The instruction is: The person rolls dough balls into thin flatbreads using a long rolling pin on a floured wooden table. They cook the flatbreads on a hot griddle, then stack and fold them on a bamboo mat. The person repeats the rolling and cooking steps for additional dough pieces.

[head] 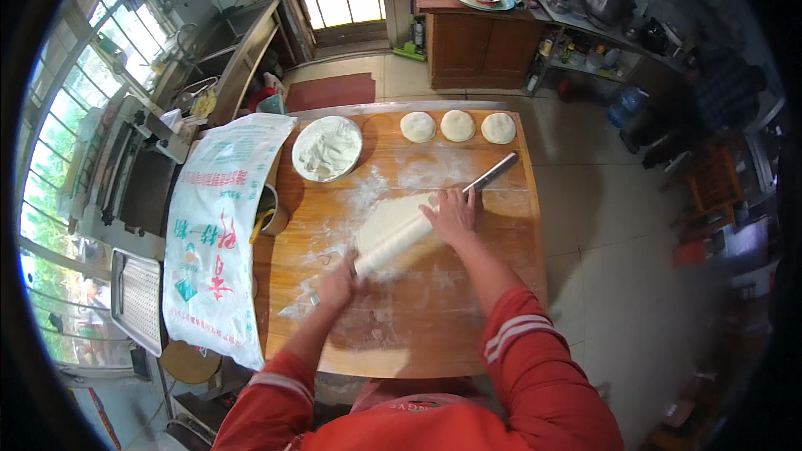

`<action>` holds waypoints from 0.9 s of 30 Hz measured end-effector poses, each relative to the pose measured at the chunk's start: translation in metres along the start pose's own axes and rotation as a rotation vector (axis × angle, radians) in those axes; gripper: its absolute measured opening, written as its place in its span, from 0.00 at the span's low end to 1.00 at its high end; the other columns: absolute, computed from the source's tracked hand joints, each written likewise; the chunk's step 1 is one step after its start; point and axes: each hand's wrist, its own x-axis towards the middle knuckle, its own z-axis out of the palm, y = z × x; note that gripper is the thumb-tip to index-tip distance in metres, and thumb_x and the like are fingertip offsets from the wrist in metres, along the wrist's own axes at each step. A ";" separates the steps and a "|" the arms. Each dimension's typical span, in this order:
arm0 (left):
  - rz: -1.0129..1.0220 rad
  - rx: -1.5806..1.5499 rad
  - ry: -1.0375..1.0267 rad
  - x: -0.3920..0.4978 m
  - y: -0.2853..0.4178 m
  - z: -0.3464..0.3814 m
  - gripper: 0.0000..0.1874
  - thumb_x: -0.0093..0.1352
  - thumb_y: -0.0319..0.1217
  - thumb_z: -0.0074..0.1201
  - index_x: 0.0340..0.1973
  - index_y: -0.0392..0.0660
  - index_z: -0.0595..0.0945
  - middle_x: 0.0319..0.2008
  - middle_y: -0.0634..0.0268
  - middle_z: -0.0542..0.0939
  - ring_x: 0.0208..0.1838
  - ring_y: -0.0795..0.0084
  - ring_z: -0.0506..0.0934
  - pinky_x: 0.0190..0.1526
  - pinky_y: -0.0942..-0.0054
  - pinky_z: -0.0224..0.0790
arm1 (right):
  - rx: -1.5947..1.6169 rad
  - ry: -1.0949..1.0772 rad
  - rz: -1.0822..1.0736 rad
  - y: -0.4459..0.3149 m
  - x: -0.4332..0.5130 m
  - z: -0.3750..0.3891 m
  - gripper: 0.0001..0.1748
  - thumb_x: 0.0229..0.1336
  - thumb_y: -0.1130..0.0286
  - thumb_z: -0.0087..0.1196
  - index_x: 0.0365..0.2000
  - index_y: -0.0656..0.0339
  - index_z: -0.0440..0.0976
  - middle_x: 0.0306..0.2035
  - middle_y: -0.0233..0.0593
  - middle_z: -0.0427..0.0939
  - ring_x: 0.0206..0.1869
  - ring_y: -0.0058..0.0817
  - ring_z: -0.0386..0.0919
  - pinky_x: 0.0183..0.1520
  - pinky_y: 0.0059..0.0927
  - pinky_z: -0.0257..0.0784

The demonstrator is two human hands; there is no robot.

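A metal-ended rolling pin [498, 171] lies diagonally over the wooden work table [438, 338], with a sheet of pale dough [391, 220] around its middle and spread out at its upper left. My right hand [454, 216] rests on the dough-covered pin near its upper end, fingers spread over it. At the lower end is my left hand [338, 282], a little blurred, closed around the pin's end. Loose flour dusts the wood around the dough. A white bowl of flour [327, 148] stands beyond my left hand. Three round dough pieces, one of them a dough disc [457, 126], lie along the far edge.
A printed woven flour sack [213, 244] covers the table's left side, beside a metal pot [271, 213] with a yellow handle. A perforated tray [136, 300] is at far left. Beyond the table stands a wooden cabinet [482, 50]. A person [720, 94] is at the dim right.
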 end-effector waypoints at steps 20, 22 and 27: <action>-0.797 -1.641 0.150 -0.160 0.101 0.146 0.28 0.78 0.47 0.56 0.55 0.31 0.73 0.47 0.49 0.81 0.47 0.55 0.84 0.52 0.64 0.83 | 0.324 0.253 0.138 0.142 -0.208 0.006 0.19 0.53 0.77 0.55 0.48 0.59 0.79 0.40 0.52 0.76 0.49 0.54 0.76 0.52 0.53 0.74; -0.902 -1.752 0.130 -0.150 0.100 0.140 0.30 0.78 0.52 0.54 0.51 0.32 0.74 0.42 0.51 0.81 0.41 0.58 0.83 0.45 0.65 0.82 | 0.389 0.307 -0.070 0.094 -0.204 0.013 0.20 0.55 0.78 0.55 0.50 0.58 0.80 0.45 0.50 0.79 0.52 0.51 0.76 0.56 0.51 0.72; -0.772 -1.560 -0.235 -0.118 0.068 0.178 0.20 0.77 0.51 0.53 0.31 0.50 0.76 0.18 0.71 0.70 0.16 0.74 0.66 0.17 0.72 0.59 | 0.572 -0.022 -0.292 0.059 -0.183 0.006 0.20 0.56 0.60 0.67 0.47 0.57 0.83 0.46 0.46 0.80 0.54 0.45 0.78 0.57 0.46 0.74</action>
